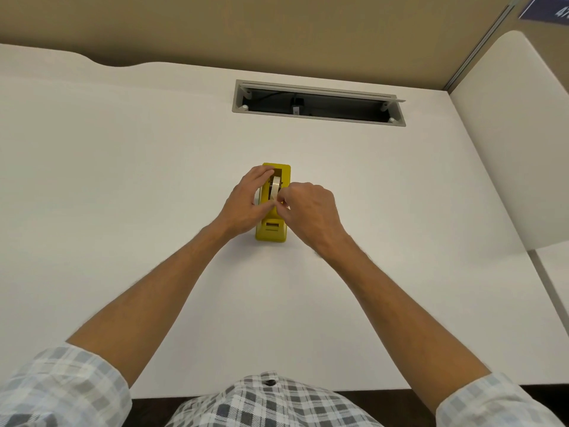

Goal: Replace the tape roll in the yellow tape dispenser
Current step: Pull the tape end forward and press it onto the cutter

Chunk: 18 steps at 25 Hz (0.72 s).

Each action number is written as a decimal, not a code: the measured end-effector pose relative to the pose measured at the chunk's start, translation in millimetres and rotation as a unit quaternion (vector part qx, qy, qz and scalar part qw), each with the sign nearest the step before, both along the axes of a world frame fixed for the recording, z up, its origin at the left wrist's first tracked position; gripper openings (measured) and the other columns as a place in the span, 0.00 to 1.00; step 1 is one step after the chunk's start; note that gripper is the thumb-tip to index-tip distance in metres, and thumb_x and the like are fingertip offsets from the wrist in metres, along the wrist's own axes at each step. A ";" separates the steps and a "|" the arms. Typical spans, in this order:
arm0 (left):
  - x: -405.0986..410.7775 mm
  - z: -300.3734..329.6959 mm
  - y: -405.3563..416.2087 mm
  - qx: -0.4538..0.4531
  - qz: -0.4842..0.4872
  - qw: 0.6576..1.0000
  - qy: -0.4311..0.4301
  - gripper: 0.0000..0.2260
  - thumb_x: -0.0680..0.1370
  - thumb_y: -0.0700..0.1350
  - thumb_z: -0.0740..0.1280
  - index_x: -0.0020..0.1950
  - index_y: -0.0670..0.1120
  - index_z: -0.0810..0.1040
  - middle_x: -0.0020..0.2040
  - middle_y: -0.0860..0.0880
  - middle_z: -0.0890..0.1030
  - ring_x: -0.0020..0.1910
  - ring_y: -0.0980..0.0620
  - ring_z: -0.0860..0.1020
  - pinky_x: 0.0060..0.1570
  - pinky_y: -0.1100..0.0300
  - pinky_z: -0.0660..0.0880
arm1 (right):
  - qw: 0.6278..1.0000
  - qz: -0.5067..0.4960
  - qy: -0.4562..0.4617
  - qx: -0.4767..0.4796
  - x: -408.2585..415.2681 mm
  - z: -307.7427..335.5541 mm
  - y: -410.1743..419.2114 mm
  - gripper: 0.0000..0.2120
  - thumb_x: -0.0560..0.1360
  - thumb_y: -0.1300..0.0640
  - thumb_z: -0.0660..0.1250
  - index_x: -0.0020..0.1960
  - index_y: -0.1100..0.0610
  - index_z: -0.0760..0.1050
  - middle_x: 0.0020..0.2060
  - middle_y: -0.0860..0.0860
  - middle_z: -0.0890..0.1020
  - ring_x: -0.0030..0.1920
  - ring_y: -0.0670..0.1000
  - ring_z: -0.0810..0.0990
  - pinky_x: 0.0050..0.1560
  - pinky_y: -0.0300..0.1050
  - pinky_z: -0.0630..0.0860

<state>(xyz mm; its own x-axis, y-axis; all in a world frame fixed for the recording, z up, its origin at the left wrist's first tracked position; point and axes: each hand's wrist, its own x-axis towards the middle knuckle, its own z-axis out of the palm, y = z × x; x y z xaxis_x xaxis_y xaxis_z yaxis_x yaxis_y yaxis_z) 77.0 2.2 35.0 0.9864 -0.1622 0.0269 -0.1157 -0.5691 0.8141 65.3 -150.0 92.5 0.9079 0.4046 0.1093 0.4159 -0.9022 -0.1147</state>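
Note:
The yellow tape dispenser (pixel 272 231) stands upright in the middle of the white desk (pixel 154 180), its cutter end toward me. A pale tape roll (pixel 275 187) sits on edge in its slot. My left hand (pixel 246 201) wraps the dispenser's left side, fingers over the far top and thumb reaching toward the roll. My right hand (pixel 311 212) is at the dispenser's right side, thumb and forefinger pinched at the near edge of the roll. What they pinch is hidden by the fingers.
An open grey cable hatch (pixel 318 103) is set into the desk behind the dispenser, with a plug inside. A white partition (pixel 517 143) stands at the right. A beige wall panel runs along the back edge.

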 end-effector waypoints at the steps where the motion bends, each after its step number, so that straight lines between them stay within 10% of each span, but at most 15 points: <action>1: -0.4 -1.4 0.9 -0.002 0.003 1.000 0.003 0.28 0.76 0.45 0.66 0.76 0.45 0.64 0.77 0.50 0.64 0.76 0.52 0.61 0.74 0.55 0.59 | 1.000 0.005 -0.004 -0.002 -1.4 -1.0 -0.6 0.12 0.80 0.54 0.60 0.46 0.55 0.81 0.41 0.50 0.83 0.40 0.54 0.80 0.37 0.47 0.74; 18: -7.0 -14.0 5.1 -0.015 0.029 0.999 -0.005 0.26 0.79 0.44 0.67 0.76 0.49 0.64 0.78 0.54 0.60 0.77 0.53 0.60 0.74 0.48 0.63 | 0.988 0.059 -0.141 -0.004 -33.1 -22.0 3.4 0.10 0.63 0.65 0.79 0.32 0.59 0.78 0.24 0.52 0.76 0.23 0.52 0.73 0.27 0.38 0.61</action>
<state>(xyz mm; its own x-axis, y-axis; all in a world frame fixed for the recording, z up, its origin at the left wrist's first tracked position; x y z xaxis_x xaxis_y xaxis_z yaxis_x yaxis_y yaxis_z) 70.0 7.2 21.0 0.9939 -0.1028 0.0405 -0.0908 -0.5510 0.8295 32.2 -146.5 70.5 0.7884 0.5077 0.3472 0.5325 -0.8460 0.0279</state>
